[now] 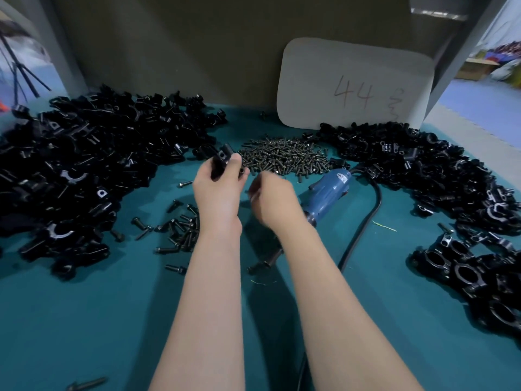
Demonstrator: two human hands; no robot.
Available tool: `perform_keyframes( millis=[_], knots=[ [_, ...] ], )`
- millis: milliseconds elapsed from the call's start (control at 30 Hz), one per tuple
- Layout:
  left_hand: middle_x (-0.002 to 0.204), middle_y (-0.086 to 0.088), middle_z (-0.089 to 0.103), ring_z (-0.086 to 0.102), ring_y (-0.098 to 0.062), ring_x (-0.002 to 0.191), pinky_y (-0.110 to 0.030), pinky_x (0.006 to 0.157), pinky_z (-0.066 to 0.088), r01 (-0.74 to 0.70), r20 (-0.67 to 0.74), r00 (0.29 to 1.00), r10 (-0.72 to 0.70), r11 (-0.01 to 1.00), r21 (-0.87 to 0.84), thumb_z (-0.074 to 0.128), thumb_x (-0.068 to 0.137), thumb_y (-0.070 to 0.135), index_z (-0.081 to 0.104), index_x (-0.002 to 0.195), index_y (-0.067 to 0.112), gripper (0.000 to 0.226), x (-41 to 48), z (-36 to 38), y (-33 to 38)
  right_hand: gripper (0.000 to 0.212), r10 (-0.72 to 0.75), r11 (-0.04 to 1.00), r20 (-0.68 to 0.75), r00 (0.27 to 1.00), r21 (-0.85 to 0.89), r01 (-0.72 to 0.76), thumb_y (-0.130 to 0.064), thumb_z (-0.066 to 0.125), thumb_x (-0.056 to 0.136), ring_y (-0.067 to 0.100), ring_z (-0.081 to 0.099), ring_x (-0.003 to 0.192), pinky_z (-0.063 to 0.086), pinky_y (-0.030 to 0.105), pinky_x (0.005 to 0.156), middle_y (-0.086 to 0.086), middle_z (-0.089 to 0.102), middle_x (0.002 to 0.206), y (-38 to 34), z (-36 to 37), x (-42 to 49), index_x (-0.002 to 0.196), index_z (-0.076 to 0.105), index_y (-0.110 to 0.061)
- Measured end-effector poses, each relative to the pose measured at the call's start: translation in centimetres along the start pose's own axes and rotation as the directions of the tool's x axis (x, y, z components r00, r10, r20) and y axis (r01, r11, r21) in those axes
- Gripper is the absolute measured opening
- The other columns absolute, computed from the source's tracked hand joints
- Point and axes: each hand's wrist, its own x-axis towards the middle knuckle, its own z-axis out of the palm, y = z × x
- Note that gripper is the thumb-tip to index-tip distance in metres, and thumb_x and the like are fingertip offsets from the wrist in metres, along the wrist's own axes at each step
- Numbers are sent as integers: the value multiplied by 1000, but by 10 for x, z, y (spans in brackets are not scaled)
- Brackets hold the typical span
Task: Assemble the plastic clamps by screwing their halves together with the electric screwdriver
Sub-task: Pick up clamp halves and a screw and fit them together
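Note:
My left hand (218, 187) grips a black plastic clamp half (221, 162) above the teal table, just in front of the screw pile. My right hand (272, 198) is blurred beside it, fingers curled toward the left hand; whether it pinches a screw I cannot tell. The blue electric screwdriver (327, 193) lies on the table right of my right hand, untouched, its black cable (363, 227) curving toward me. A pile of small dark screws (284, 156) sits just beyond both hands.
A large heap of black clamp halves (84, 170) fills the left, another heap (423, 165) the right. Assembled clamps (465, 275) lie at the near right. Longer bolts (180, 230) are scattered left of my forearm. A card marked 44 (355, 86) leans on the back wall.

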Motion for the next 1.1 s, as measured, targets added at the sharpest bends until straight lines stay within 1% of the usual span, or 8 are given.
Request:
perform_keyframes(
  millis=[100, 200, 300, 400, 533, 800, 967, 1100],
  knots=[
    [93, -1, 62, 67, -17, 86, -17, 74, 56, 6, 34, 999, -10, 992, 124, 60, 94, 11, 55, 107, 8, 14, -1, 0, -11, 17, 20, 931, -239, 971, 357, 69, -15, 61, 91, 12, 56, 71, 42, 22, 67, -8, 60, 74, 13, -28, -8, 78, 57, -26],
    [87, 0, 66, 69, -23, 86, -33, 85, 57, -69, 84, 996, 42, 937, 342, 62, 93, 16, 56, 94, 20, 7, -4, 2, -21, 23, 42, 849, -328, 944, 510, 139, -10, 65, 87, 17, 63, 73, 54, 35, 79, -7, 61, 69, 21, -45, -16, 73, 59, -28],
    [91, -4, 71, 69, -25, 91, -43, 89, 54, -201, 183, 976, 114, 788, 582, 64, 91, 25, 61, 97, 19, 9, -8, 4, -28, 17, 27, 883, -333, 943, 449, 133, -10, 66, 86, 17, 65, 78, 53, 32, 83, -8, 63, 71, 21, -49, -19, 75, 62, -23],
    [86, 2, 70, 68, -20, 86, -36, 81, 54, -269, 238, 961, 143, 692, 669, 66, 89, 29, 61, 91, 23, 8, -13, 5, -32, 13, -11, 938, -328, 945, 323, 123, -13, 65, 86, 12, 63, 79, 49, 23, 78, -8, 64, 76, 20, -49, -19, 79, 63, -22],
    [92, 0, 69, 64, -20, 87, -27, 73, 47, -324, 267, 946, 185, 573, 753, 66, 89, 31, 63, 113, 13, 31, -16, 6, -33, 10, -27, 968, -315, 949, 229, 103, -12, 63, 87, 12, 60, 79, 44, 18, 73, -7, 63, 77, 22, -48, -21, 81, 64, -20],
    [70, 0, 56, 52, -20, 62, -29, 50, 36, -326, 276, 944, 178, 404, 854, 57, 89, 25, 56, 88, 12, 13, -20, 12, -34, 10, -32, 982, -303, 952, 169, 86, -14, 62, 88, 9, 58, 80, 43, 18, 73, -8, 62, 80, 20, -45, -19, 87, 70, -20],
    [82, -6, 66, 58, -26, 74, -30, 60, 41, -297, 268, 955, 129, 475, 828, 62, 89, 29, 60, 92, 9, 20, -18, 10, -33, 18, -35, 963, -218, 975, 253, 91, -11, 59, 91, 7, 58, 81, 43, 12, 74, -8, 63, 84, 25, -49, -19, 99, 73, -19],
    [69, 2, 58, 50, -16, 59, -20, 47, 32, -299, 262, 954, 145, 508, 808, 62, 89, 29, 58, 85, 11, 19, -20, 10, -34, 8, -43, 960, -257, 965, 257, 111, -15, 61, 91, 1, 54, 72, 40, 9, 69, -14, 59, 78, 26, -45, -19, 94, 68, -19]
  ],
)
